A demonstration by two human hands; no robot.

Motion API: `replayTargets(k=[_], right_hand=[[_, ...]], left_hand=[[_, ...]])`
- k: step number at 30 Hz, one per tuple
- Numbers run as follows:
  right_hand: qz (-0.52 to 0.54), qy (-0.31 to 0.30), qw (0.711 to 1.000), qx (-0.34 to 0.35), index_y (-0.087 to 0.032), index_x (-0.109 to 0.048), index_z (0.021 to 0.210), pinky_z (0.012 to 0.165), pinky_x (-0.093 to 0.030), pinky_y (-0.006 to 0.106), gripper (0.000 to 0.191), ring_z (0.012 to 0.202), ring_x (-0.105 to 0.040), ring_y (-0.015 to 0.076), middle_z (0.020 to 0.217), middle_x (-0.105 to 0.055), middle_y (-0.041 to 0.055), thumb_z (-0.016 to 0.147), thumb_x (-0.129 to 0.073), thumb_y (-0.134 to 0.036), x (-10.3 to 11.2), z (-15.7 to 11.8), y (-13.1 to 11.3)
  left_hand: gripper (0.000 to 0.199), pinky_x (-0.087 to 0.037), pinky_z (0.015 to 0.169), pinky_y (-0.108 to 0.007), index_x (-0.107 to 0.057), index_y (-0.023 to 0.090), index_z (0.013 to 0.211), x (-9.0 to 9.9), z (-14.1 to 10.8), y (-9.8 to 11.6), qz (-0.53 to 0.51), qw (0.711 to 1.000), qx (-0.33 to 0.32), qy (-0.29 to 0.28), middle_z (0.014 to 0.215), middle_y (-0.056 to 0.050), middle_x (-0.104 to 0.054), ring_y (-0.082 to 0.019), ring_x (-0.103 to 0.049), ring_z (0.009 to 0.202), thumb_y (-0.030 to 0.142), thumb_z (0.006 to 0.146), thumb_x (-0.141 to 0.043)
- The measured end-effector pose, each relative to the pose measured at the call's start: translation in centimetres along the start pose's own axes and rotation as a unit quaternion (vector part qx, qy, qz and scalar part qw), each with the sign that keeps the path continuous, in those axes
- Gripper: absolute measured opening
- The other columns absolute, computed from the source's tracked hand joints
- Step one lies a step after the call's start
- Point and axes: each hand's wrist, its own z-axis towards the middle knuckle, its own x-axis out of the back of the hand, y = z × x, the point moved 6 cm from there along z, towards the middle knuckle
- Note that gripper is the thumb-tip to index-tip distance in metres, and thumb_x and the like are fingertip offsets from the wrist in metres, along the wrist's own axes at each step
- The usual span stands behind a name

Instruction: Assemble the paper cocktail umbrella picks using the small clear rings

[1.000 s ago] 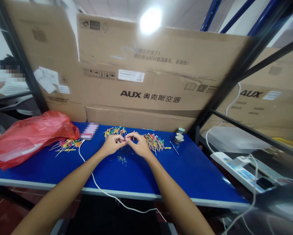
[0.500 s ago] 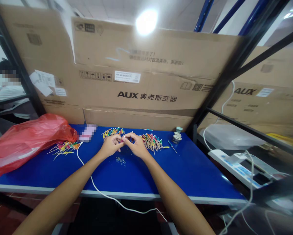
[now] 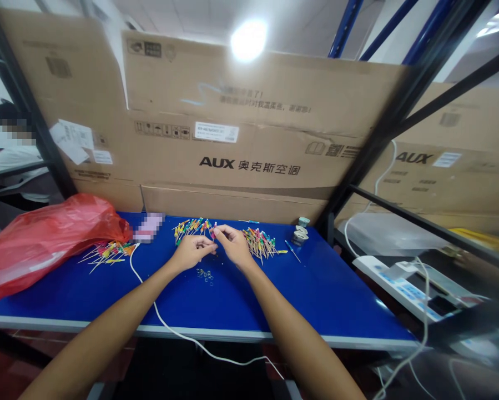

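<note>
Over the middle of the blue table, my left hand (image 3: 193, 251) pinches the lower end of a pink folded cocktail umbrella (image 3: 213, 234). The fingers of my right hand (image 3: 232, 244) close on its upper part, near the white tip. It stands roughly upright between the two hands. Behind my left hand lies a pile of colourful folded cocktail umbrellas (image 3: 188, 226) on wooden sticks. A larger umbrella pile (image 3: 261, 244) spreads just right of my right hand. Several small thin rings (image 3: 205, 275) lie on the table below the hands.
A red plastic bag (image 3: 58, 239) covers the table's left side, with more umbrellas (image 3: 110, 254) beside it. A white cable (image 3: 166, 321) crosses the front edge. Small stacked containers (image 3: 301, 233) and a thin blue tool (image 3: 293, 251) lie right. A cardboard wall (image 3: 249, 191) stands behind.
My left hand has dropped slightly and its fingertips have parted from those of my right hand. The pink umbrella now shows upright between them.
</note>
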Motion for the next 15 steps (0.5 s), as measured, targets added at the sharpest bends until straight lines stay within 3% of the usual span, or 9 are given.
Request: replayTargets(k=[9,15], right_hand=[[-0.023,-0.062,0.998,0.015,-0.021,-0.076,0.098,0.085,-0.052,0.034,0.029,0.095,-0.068,0.0228,0.096,-0.076,0.0055,0.093,-0.062,-0.045,-0.47,-0.12,-0.15],[0.034,0.011,0.999,-0.002,-0.02,-0.075,0.104,0.086,-0.052,0.035,0.032,0.093,-0.069,0.0235,0.096,-0.076,0.0066,0.09,-0.065,-0.047,0.34,0.08,0.18]], left_hand=[[0.03,-0.045,0.052,-0.024,-0.075,0.015,0.078,0.62,0.35,-0.25,0.016,0.998,-0.033,0.05,0.076,-0.008,-0.078,-0.015,-0.064,0.056,0.044,0.084,-0.073],[0.025,-0.048,0.054,-0.024,-0.075,0.016,0.079,0.55,0.19,0.28,0.029,0.997,-0.046,0.053,0.075,-0.007,-0.079,-0.015,-0.065,0.056,0.04,0.084,-0.074]])
